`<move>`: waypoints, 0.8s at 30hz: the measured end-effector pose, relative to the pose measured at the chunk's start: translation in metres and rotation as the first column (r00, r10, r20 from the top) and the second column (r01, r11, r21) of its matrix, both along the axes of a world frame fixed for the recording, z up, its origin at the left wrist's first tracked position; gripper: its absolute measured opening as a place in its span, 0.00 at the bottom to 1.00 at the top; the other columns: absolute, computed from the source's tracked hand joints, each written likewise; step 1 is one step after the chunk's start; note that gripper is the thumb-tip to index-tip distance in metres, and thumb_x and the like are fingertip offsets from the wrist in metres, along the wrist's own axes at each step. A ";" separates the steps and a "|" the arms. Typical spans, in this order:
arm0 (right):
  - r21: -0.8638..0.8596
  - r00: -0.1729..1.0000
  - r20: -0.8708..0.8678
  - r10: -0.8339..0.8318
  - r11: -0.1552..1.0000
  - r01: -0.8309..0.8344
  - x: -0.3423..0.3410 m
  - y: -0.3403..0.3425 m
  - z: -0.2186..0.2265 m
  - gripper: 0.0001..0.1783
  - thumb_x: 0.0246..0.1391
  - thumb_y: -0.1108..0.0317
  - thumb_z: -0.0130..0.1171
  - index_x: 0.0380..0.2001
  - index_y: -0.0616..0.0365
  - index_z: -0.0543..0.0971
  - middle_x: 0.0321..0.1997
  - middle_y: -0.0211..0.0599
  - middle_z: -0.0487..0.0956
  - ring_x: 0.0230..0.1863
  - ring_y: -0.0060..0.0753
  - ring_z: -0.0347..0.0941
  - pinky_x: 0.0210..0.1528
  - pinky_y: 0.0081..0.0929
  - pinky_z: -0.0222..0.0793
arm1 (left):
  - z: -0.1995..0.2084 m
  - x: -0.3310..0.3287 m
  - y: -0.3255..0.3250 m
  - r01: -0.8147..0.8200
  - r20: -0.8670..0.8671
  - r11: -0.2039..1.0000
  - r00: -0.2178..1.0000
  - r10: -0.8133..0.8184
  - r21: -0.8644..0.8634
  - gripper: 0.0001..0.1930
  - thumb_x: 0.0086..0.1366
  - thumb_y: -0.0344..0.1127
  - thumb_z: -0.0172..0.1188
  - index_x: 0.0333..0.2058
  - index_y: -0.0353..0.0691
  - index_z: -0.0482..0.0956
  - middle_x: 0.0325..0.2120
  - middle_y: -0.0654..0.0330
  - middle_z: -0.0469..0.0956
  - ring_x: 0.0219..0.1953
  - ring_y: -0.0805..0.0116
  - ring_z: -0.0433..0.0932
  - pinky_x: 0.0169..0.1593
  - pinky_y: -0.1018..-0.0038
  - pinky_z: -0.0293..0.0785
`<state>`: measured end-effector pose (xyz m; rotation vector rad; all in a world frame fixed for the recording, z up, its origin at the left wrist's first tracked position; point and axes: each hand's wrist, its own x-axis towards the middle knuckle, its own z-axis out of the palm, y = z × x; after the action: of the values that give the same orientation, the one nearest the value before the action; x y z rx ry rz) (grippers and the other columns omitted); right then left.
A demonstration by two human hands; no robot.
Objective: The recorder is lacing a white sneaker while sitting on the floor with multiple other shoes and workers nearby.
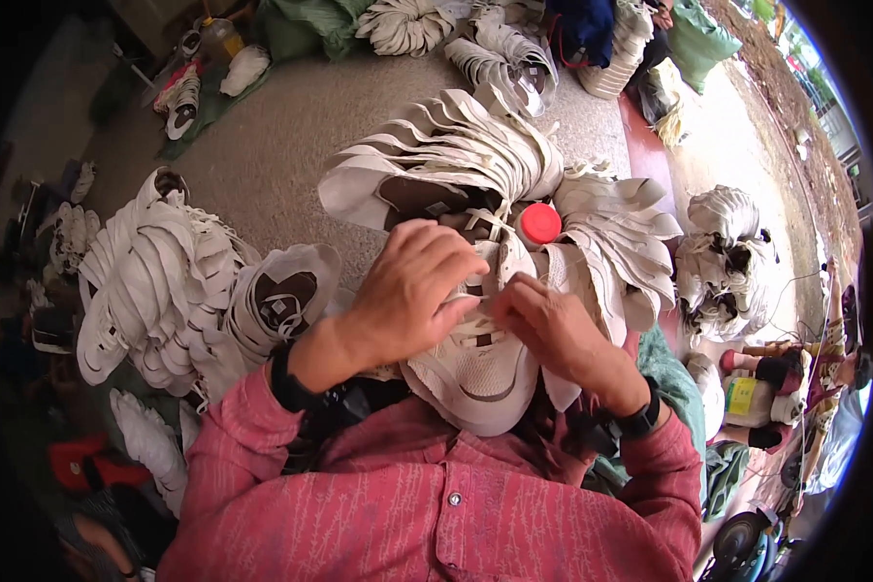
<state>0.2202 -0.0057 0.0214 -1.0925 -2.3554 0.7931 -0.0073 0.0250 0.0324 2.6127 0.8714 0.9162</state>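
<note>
The person sits over a white shoe upper [475, 373] lying in the lap, toe toward the body, its mesh front pale and rounded with a thin dark curved mark near the toe and dark lining showing under the white straps at the throat. The left hand [412, 291] comes in from the left and lies curled over the upper's lace area, fingers bent down onto the straps, so its grip is closed on the shoe upper. Just to the right of that grip, the right hand [548, 325] pinches at the same straps, fingertips closed on the upper, the two hands nearly touching. Both wrists carry black bands above red sleeves [427, 504].

Well to the left of the grip, a big heap of white uppers [155, 281] lies on the floor [281, 136], with one open upper [281, 296] nearer the left wrist. Straight beyond the hands, a fanned stack of uppers [456, 145] curves around, and a red round cap [539, 223] sits just past the right fingers. Farther right, another bundle of uppers [727, 257] rests by itself. The left hand hides most of the upper's throat.
</note>
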 end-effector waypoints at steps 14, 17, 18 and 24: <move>0.301 0.967 0.195 0.165 0.928 -0.219 0.027 0.030 0.023 0.16 0.46 0.74 0.57 0.41 0.51 0.79 0.38 0.35 0.73 0.39 0.40 0.74 0.44 0.35 0.67 | -0.016 0.009 0.022 0.036 -0.169 0.957 0.982 -0.088 -0.289 0.08 0.63 0.38 0.57 0.30 0.41 0.77 0.30 0.58 0.72 0.39 0.59 0.71 0.45 0.64 0.62; 0.327 0.926 0.262 0.271 0.878 -0.350 0.023 0.036 0.027 0.16 0.43 0.72 0.55 0.39 0.51 0.80 0.35 0.33 0.72 0.38 0.36 0.73 0.44 0.33 0.66 | -0.015 0.010 0.023 0.007 -0.211 0.954 0.975 -0.074 -0.299 0.10 0.66 0.40 0.54 0.31 0.41 0.77 0.30 0.58 0.72 0.39 0.59 0.71 0.45 0.64 0.62; 0.332 0.909 0.275 0.314 0.856 -0.397 0.020 0.038 0.029 0.14 0.44 0.72 0.55 0.37 0.53 0.79 0.34 0.33 0.72 0.38 0.35 0.73 0.44 0.33 0.66 | -0.016 0.010 0.023 0.008 -0.211 0.954 0.975 -0.074 -0.298 0.10 0.66 0.40 0.54 0.31 0.41 0.77 0.30 0.58 0.72 0.39 0.59 0.71 0.45 0.64 0.62; 0.513 0.927 0.292 0.235 0.780 -0.359 0.009 0.035 0.019 0.08 0.41 0.68 0.59 0.28 0.56 0.75 0.30 0.32 0.69 0.34 0.33 0.70 0.42 0.33 0.66 | -0.020 0.008 0.027 0.033 -0.125 0.932 0.989 -0.084 -0.360 0.13 0.67 0.43 0.54 0.29 0.39 0.74 0.27 0.58 0.69 0.36 0.60 0.69 0.44 0.67 0.61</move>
<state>0.2287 0.0291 0.0406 -0.5738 -2.7242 0.0343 0.0003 0.0523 0.0125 2.3884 0.8922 0.5063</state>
